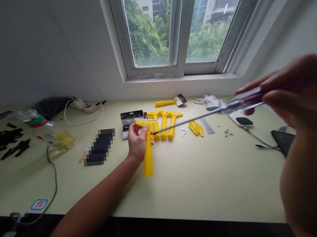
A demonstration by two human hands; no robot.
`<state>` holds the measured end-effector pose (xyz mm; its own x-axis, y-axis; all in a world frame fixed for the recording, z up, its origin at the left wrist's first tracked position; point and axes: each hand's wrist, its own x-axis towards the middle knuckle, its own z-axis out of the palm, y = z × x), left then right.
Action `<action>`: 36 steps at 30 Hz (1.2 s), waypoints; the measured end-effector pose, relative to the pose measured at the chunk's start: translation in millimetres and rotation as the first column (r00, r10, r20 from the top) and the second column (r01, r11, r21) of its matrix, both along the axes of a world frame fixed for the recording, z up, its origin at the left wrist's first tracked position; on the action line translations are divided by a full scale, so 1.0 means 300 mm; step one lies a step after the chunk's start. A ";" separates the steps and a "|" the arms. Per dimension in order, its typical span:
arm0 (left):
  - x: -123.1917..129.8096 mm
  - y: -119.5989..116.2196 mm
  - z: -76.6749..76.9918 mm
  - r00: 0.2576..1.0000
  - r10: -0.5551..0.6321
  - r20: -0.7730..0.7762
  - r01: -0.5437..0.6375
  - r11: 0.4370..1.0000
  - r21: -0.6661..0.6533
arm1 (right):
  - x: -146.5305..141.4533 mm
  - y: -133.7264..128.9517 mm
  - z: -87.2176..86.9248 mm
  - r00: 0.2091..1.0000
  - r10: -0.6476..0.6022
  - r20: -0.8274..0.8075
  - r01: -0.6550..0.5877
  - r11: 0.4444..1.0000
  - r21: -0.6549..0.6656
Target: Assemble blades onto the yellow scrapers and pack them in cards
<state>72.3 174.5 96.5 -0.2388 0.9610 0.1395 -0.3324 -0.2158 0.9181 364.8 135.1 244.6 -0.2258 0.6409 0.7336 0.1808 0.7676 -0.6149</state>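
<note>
My left hand [137,139] is wrapped round a yellow scraper [148,157] just below its wide head, with the handle pointing down over the table. Held in my right hand [299,85] is a screwdriver [232,104] with a clear and purple handle. Its long shaft reaches left, and the tip is close to the scraper's neck; whether they touch I cannot tell. Behind the held scraper lie several yellow scraper handles [172,124]. To their right are white nuts [184,131], yellow plastic pieces [196,128], grey blades [207,126] and small screws [227,133].
A bottle [49,132] with yellow liquid, a blurred-out dark object [100,147] and black pieces [3,140] lie left. Black boxes [131,117], a tagged scraper [166,103] and a glove [209,101] are at the back. A white device [240,120] with a cable lies right.
</note>
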 end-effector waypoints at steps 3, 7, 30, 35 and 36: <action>-0.012 0.005 0.015 0.998 0.035 0.054 -0.036 0.999 0.020 | 0.010 0.015 -0.101 0.973 0.106 0.203 -0.060 0.974 -0.219; -0.036 0.004 0.040 1.000 0.007 0.021 -0.008 1.000 0.013 | 0.023 0.021 -0.326 0.967 0.159 0.198 -0.036 0.857 -0.514; 0.027 -0.040 0.003 0.956 -0.288 0.056 0.293 0.943 -0.154 | -0.001 0.320 -0.467 0.392 -0.299 0.870 0.686 0.725 -0.060; 0.037 -0.045 -0.015 0.931 -0.358 0.075 0.365 0.920 -0.144 | -0.059 0.383 -0.488 0.261 -0.160 0.952 0.783 0.612 -0.112; 0.037 -0.047 -0.018 0.927 -0.367 0.076 0.375 0.917 -0.138 | -0.062 0.385 -0.492 0.257 -0.161 0.953 0.790 0.603 -0.111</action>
<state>83.4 160.5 91.1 0.1360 0.9906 -0.0131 -0.4066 0.0678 0.9111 346.2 250.7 97.0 0.0395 0.9961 -0.0792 0.9952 -0.0463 -0.0863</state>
